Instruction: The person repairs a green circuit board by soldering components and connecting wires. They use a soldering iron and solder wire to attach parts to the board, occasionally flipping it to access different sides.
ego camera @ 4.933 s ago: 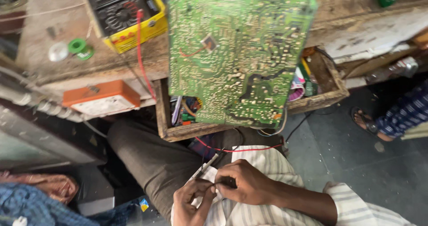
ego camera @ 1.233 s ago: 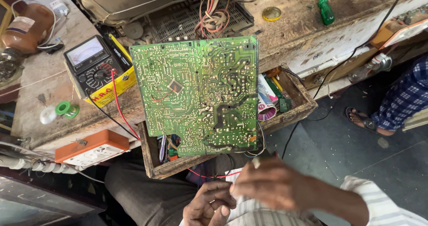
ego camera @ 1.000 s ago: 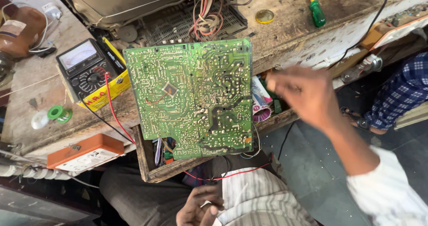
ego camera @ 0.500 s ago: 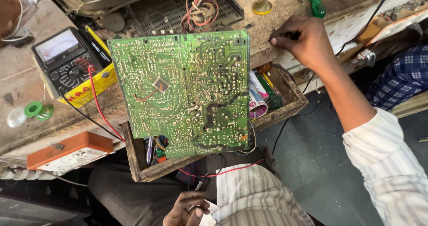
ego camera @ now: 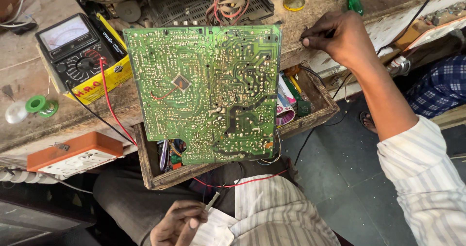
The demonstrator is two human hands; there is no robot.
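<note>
From your head view, the large green printed circuit board (ego camera: 206, 93) lies solder side up, dense with silver joints and traces, half on the worn wooden surface (ego camera: 320, 13) and half over the open wooden drawer (ego camera: 318, 107). Your right hand (ego camera: 335, 34), at 1 o'clock from the board, is stretched out with fingertips pinched together on the surface's edge; what they grip is too small to tell. Your left hand (ego camera: 179, 221), at 6 o'clock, is clamped on a thin metal probe (ego camera: 212, 201) over your lap.
</note>
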